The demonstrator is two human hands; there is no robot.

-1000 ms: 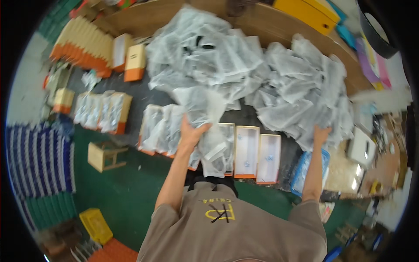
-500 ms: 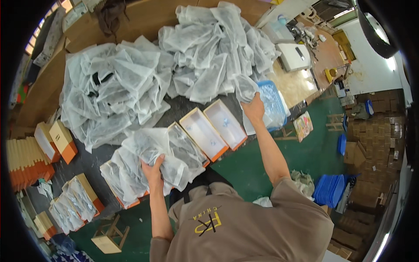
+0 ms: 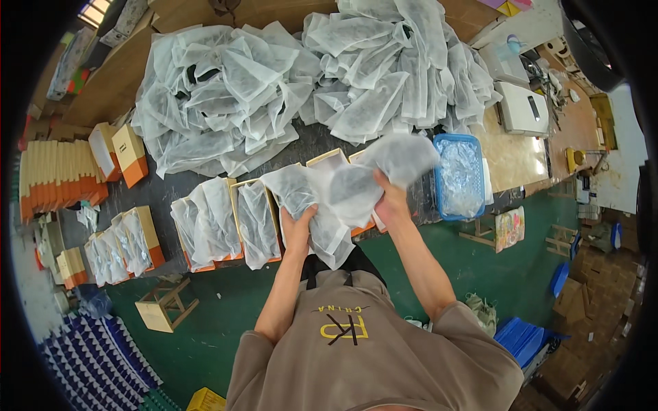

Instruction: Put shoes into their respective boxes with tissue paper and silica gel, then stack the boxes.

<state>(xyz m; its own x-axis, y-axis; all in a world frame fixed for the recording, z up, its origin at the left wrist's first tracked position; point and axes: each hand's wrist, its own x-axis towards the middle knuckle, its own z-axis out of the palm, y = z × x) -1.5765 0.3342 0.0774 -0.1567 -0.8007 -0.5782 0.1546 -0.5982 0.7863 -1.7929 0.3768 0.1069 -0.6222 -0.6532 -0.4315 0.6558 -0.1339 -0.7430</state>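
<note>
In front of my body, my left hand (image 3: 299,227) is closed on a translucent white fabric bag (image 3: 330,241) that hangs over the edge of the boxes. My right hand (image 3: 392,203) grips another white fabric bag (image 3: 401,159), its upper part spread out and slightly blurred. Dark shapes show faintly through the cloth, too dim to name. The bags overlap, covering much of the open cream-and-orange boxes (image 3: 327,160) beneath. Left of my left hand, similar boxes hold white bags (image 3: 258,220).
Two large heaps of white bags, one at left (image 3: 226,96) and one at right (image 3: 384,75), lie along the table's back. A blue basket (image 3: 459,138) of clear plastic stands to the right. Stacked boxes (image 3: 65,175) are far left, a wooden stool (image 3: 164,305) below.
My right hand has come left from beside the blue basket, bringing a bag. My left hand has shifted right along the row of boxes. The whole view has turned.
</note>
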